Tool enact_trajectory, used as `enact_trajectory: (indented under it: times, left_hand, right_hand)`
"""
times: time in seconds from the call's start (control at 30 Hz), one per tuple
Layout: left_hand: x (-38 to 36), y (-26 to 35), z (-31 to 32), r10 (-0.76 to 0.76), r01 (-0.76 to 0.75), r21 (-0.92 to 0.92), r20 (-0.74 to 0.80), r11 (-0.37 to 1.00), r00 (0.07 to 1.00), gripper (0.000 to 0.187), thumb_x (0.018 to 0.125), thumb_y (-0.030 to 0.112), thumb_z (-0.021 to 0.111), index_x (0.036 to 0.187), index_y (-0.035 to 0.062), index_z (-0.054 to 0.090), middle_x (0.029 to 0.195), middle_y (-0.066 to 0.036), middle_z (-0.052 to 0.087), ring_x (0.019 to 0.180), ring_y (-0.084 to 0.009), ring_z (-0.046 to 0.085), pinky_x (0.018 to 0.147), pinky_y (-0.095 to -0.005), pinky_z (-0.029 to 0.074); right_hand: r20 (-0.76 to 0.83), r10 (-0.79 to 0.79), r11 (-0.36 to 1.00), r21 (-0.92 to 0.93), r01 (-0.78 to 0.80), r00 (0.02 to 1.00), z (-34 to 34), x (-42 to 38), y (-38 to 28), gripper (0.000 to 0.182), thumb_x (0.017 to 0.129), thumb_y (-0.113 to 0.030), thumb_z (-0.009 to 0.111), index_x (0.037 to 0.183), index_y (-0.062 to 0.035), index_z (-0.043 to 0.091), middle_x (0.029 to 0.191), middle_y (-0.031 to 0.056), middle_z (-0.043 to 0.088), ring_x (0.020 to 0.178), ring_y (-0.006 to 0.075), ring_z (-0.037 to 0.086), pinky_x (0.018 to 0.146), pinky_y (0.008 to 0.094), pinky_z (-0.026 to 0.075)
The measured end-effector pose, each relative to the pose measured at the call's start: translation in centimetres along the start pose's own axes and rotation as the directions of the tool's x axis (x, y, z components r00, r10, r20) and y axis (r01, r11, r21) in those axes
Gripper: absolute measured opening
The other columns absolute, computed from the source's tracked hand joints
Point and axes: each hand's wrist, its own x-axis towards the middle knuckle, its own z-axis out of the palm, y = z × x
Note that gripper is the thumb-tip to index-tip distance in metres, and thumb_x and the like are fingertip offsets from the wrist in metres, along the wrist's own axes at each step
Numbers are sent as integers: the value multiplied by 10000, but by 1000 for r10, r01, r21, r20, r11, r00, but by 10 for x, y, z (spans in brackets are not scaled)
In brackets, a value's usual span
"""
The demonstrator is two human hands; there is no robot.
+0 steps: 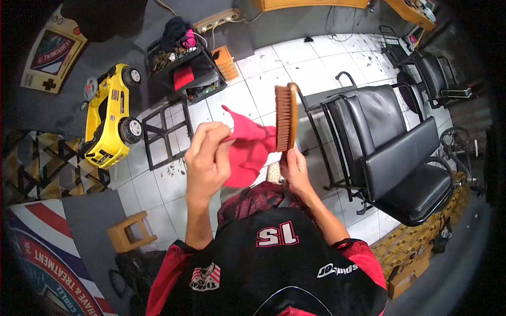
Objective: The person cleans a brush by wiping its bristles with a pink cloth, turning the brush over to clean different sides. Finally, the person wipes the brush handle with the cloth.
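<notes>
A red cloth (246, 152) hangs from my left hand (210, 158), whose fingers are pinched on its edge. My right hand (296, 171) grips the lower end of a wooden brush (286, 118). The brush stands upright, its brown bristles facing left toward the cloth. Cloth and bristles meet or overlap in the view, and I cannot tell whether they touch. Both hands are in front of my body, above the dark patterned garment on my lap (253, 203).
Black padded chairs (377, 147) stand at the right. On the left are a yellow toy car (113, 116), a black frame (167, 131) and a small wooden stool (132, 231). A black cart (184, 68) holds various items. Dark tufts lie on the white tiled floor (258, 66).
</notes>
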Motion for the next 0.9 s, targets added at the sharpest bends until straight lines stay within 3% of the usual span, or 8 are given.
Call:
enact_trajectory:
  times: [0.13, 0.27, 0.37, 0.47, 0.6, 0.73, 0.77, 0.9]
  left_hand:
    - [8, 11, 14, -50, 26, -170, -140, 985, 989, 168, 730, -89, 549, 883, -26, 523, 802, -125, 545, 693, -243, 550, 630, -280, 440]
    - [14, 16, -7, -157, 51, -460, -194, 886, 968, 140, 798, -47, 552, 928, -26, 503, 917, -96, 555, 767, -143, 548, 688, -224, 434]
    - [20, 9, -33, -113, -57, -510, -297, 858, 948, 138, 836, 2, 550, 955, -27, 486, 993, -95, 529, 837, -128, 519, 758, -234, 425]
    - [18, 7, -47, -160, -61, -563, -334, 824, 929, 154, 833, 15, 560, 960, -14, 480, 961, -90, 531, 863, -115, 490, 805, -242, 391]
    - [7, -8, -38, -355, 200, -509, -229, 837, 906, 127, 852, 37, 536, 953, -8, 474, 895, -54, 517, 835, -95, 472, 793, -224, 379]
    - [6, -29, -12, -486, 427, -491, 8, 760, 874, 110, 876, 71, 499, 945, -9, 467, 878, -43, 509, 839, -85, 464, 789, -208, 372]
    - [5, -37, 0, -512, 459, -519, 48, 721, 858, 112, 881, 81, 493, 944, -8, 467, 877, -43, 508, 839, -85, 462, 785, -208, 373]
    - [14, -23, 27, -490, 408, -619, 42, 671, 871, 103, 885, 62, 477, 959, -7, 461, 879, -46, 504, 828, -89, 463, 773, -208, 376]
  right_hand:
    - [254, -306, 948, -9, 319, 918, 31, -8, -23, 308, 890, -333, 485, 907, -25, 476, 619, -39, 389, 537, 38, 357, 480, 200, 323]
    - [344, 7, 969, -236, 79, 939, 15, 19, 31, 274, 862, -268, 549, 927, -3, 520, 615, 3, 442, 553, 92, 417, 509, 250, 364]
    - [249, 87, 561, -812, 160, 965, -50, 44, 140, 516, 805, -508, 523, 872, -1, 597, 724, 240, 593, 687, 375, 589, 618, 414, 454]
    - [37, 285, 340, -938, -65, 958, -100, 36, 193, 583, 797, -553, 484, 844, 11, 622, 789, 267, 589, 794, 414, 572, 677, 455, 442]
    - [-149, 182, 422, -881, -214, 972, -97, 43, 186, 619, 811, -556, 463, 740, 44, 598, 676, 237, 594, 643, 363, 598, 588, 426, 457]
    - [-104, 376, 854, -347, -388, 921, -28, 54, 59, 538, 878, -487, 409, 776, 19, 560, 546, 61, 508, 475, 182, 489, 471, 328, 393]
    - [-54, 279, 935, -211, -284, 959, 1, 45, 17, 394, 912, -435, 386, 832, -77, 531, 512, -69, 350, 409, 36, 300, 358, 220, 243]
    - [228, -90, 980, -151, 127, 970, 45, 17, -36, 348, 930, -359, 365, 904, -29, 472, 649, 4, 461, 550, 73, 402, 486, 244, 352]
